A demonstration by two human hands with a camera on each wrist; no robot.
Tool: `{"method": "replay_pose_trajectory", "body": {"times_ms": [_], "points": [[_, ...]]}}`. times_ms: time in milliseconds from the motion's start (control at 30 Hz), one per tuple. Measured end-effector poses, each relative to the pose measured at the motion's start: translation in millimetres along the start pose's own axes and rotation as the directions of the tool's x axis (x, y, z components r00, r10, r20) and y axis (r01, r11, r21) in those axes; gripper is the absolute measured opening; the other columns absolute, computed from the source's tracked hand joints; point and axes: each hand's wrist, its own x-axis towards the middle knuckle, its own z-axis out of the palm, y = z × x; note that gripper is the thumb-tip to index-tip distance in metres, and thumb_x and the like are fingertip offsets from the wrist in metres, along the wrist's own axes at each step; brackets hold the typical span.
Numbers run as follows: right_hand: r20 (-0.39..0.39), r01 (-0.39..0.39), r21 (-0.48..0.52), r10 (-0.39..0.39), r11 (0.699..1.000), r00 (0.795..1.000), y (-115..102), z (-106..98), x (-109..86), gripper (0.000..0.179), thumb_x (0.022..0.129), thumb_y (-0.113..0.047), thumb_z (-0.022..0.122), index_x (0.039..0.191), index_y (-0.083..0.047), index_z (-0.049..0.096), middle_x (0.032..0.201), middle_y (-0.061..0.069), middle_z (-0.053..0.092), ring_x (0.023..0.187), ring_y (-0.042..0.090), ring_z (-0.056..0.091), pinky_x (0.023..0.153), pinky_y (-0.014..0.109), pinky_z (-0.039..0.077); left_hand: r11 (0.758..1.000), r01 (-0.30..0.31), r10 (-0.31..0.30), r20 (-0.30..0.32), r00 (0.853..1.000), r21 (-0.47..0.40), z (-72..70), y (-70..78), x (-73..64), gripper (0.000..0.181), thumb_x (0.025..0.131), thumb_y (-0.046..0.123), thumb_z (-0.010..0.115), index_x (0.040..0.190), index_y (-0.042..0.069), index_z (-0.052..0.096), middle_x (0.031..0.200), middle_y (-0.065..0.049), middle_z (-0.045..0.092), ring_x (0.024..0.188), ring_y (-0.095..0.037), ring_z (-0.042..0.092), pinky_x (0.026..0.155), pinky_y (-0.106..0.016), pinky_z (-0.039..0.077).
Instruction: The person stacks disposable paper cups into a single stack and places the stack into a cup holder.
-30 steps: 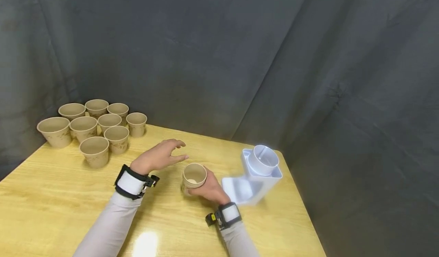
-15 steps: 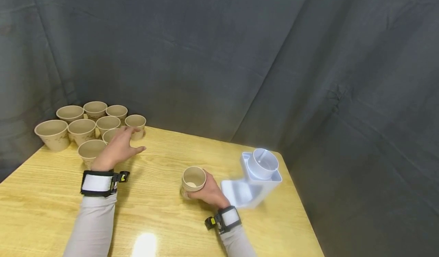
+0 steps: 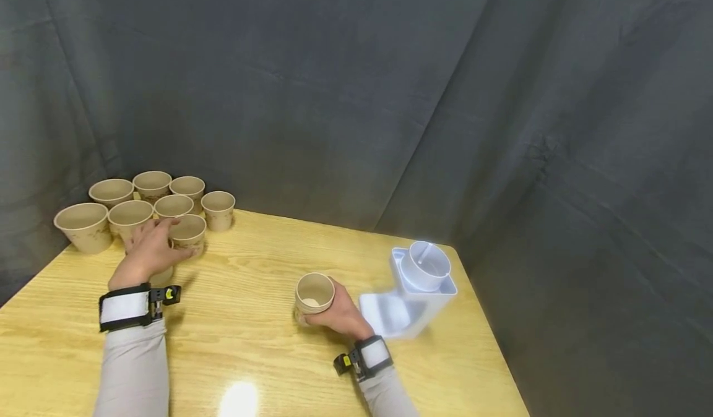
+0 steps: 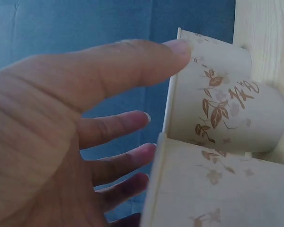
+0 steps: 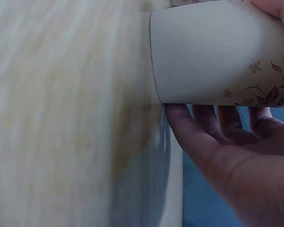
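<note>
Near the table's middle, my right hand point(image 3: 342, 313) grips a small stack of tan paper cups point(image 3: 306, 309), upright on the wood. The right wrist view shows its fingers curled along the side of the leaf-printed lower cup point(image 5: 213, 56). My left hand point(image 3: 143, 255) reaches over the front of the cup group at the left, its fingers spread. It mostly hides the front paper cup point(image 3: 163, 277) there. In the left wrist view, the thumb lies over the rim of one printed cup point(image 4: 222, 109), beside a nearer cup point(image 4: 227, 189). The other fingers are loosely extended.
Several more upright paper cups point(image 3: 89, 234) stand close together behind and around the left hand. A white plastic stand point(image 3: 414, 309) with a round holder point(image 3: 426, 268) on top is right of the right hand. Dark curtains point(image 3: 312, 95) border the wooden table point(image 3: 250, 343).
My left hand has moved left from beside the stack, past the right side of the cup group, to the front cup. The right hand has kept its grip on the stack in place.
</note>
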Motion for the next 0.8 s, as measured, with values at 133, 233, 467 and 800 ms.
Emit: {"method": "replay_pose_trajectory", "body": {"times_ms": [133, 233, 467, 800], "points": [[0.005, 0.001, 0.003, -0.001, 1.000, 1.000, 3.0, 2.8, 0.9, 0.075, 0.066, -0.011, 0.094, 0.133, -0.018, 0.060, 0.122, 0.002, 0.068, 0.113, 0.019, 0.064, 0.100, 0.034, 0.050, 1.000, 0.013, -0.013, -0.004, 1.000, 0.005, -2.4, -3.7, -3.6, 0.074, 0.089, 0.027, 0.075, 0.141, -0.011, 0.039, 0.140, -0.052, 0.021, 0.129, -0.073, 0.011, 0.095, -0.085, 0.007], [0.008, 0.004, 0.012, -0.004, 1.000, 1.000, 4.7, 4.2, -0.1, 0.075, 0.066, -0.010, 0.094, 0.133, -0.018, 0.060, 0.122, 0.002, 0.068, 0.113, 0.019, 0.064, 0.101, 0.034, 0.049, 1.000, 0.024, -0.024, 0.000, 1.000, 0.009, -3.9, -6.1, -6.7, 0.073, 0.089, 0.027, 0.075, 0.142, -0.010, 0.040, 0.142, -0.053, 0.018, 0.131, -0.075, 0.007, 0.096, -0.088, -0.001], [0.021, -0.008, 0.004, 0.007, 1.000, 1.000, 5.8, 3.2, -3.9, 0.076, 0.067, -0.012, 0.093, 0.135, -0.019, 0.058, 0.124, 0.001, 0.067, 0.115, 0.019, 0.063, 0.101, 0.034, 0.049, 0.999, 0.047, -0.047, 0.002, 0.999, 0.014, -4.0, -12.7, -10.5, 0.069, 0.088, 0.021, 0.073, 0.139, -0.013, 0.041, 0.140, -0.050, 0.022, 0.133, -0.074, 0.004, 0.095, -0.090, -0.005], [0.026, 0.015, -0.002, -0.014, 1.000, 1.000, 1.5, -1.4, 0.3, 0.075, 0.068, -0.014, 0.092, 0.135, -0.017, 0.058, 0.123, 0.001, 0.067, 0.113, 0.016, 0.063, 0.100, 0.034, 0.050, 0.999, -0.022, 0.024, -0.057, 0.998, 0.028, -2.8, -20.0, -7.1, 0.075, 0.079, 0.011, 0.079, 0.135, -0.020, 0.040, 0.129, -0.048, 0.037, 0.118, -0.065, 0.036, 0.094, -0.073, 0.034]]}}
